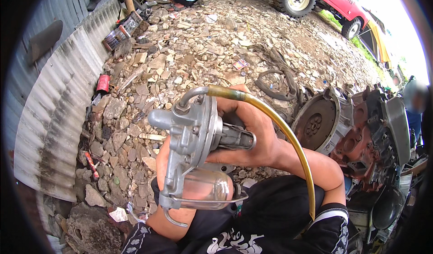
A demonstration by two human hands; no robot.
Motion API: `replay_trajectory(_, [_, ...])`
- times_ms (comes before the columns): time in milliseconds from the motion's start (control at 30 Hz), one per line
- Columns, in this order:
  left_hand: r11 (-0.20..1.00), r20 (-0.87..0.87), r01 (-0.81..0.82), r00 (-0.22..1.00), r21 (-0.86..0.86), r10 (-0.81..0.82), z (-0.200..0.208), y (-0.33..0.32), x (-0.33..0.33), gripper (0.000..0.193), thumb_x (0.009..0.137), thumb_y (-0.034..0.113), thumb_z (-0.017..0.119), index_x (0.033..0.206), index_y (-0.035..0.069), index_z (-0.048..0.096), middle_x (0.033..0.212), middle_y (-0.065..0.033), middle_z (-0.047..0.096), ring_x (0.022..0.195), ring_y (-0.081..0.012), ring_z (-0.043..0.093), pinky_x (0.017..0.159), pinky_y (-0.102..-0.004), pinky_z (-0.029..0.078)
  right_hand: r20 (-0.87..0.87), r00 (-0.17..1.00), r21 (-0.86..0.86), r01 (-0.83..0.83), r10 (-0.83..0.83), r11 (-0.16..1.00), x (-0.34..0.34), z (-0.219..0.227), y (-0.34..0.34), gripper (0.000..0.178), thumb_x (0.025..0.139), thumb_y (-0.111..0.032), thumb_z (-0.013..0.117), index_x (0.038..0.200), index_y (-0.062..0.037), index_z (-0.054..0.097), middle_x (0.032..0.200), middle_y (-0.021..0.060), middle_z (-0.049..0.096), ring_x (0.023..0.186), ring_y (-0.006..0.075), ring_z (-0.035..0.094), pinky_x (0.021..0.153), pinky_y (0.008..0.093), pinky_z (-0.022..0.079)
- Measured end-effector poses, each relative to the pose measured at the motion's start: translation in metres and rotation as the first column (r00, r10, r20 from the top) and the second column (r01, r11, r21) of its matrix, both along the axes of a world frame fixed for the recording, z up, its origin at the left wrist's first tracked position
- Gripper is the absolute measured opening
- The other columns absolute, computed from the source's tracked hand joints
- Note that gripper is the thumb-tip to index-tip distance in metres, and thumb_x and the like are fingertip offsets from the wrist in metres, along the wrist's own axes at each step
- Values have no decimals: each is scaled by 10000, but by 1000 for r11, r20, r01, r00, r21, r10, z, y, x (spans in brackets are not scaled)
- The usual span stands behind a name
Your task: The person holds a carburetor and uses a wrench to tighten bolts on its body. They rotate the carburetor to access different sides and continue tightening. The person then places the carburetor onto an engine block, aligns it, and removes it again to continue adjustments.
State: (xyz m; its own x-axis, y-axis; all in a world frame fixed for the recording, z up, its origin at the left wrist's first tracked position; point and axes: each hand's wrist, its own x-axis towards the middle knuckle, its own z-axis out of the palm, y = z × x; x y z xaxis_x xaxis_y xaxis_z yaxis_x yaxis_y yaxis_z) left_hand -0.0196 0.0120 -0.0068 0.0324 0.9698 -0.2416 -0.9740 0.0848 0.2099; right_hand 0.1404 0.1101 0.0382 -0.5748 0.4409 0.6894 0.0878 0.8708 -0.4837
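Note:
A grey metal fuel pump (189, 132) with a clear glass bowl (205, 188) is held up in front of my body. A wire bail runs around the bowl. From the bent metal pipe at its top, a yellowish hose (288, 134) arches right and hangs down past my right forearm. My right hand (255, 125) is closed around the pump's right side, by the lever end. Behind the pump is my left hand (163, 157), partly seen through the glass; its fingers are hidden, so its grip does not show.
Loose stones (189, 51) cover the ground. At right lie engine parts, including a round flywheel (313, 124) and a rusty block (356, 139). A black rubber loop (277, 85) lies beyond. Corrugated sheets (58, 100) line the left; a red can (103, 83) stands nearby. People and a red vehicle (336, 4) are farther off.

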Motion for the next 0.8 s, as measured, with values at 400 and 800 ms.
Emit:
replay_trajectory(400, [999,91,23,996,24,-25,20,-8,7,402,1020,352,502,1196,22,650,1077,-127,724,952,-237,707,822,-422,582,0,992,27,-122,123,992,5,6,4,691,610,-272,931,1170,-28,611,1053,94,605,1026,330,574,908,426,474])
replay_trajectory(800, [961,-197,-36,976,275,93,10,-15,-1,442,1044,291,505,1380,6,542,1252,-96,658,1093,-205,668,959,-392,558,20,987,20,-159,159,987,3,11,2,745,605,-285,931,1240,-66,610,1105,89,616,1049,323,583,944,418,460])
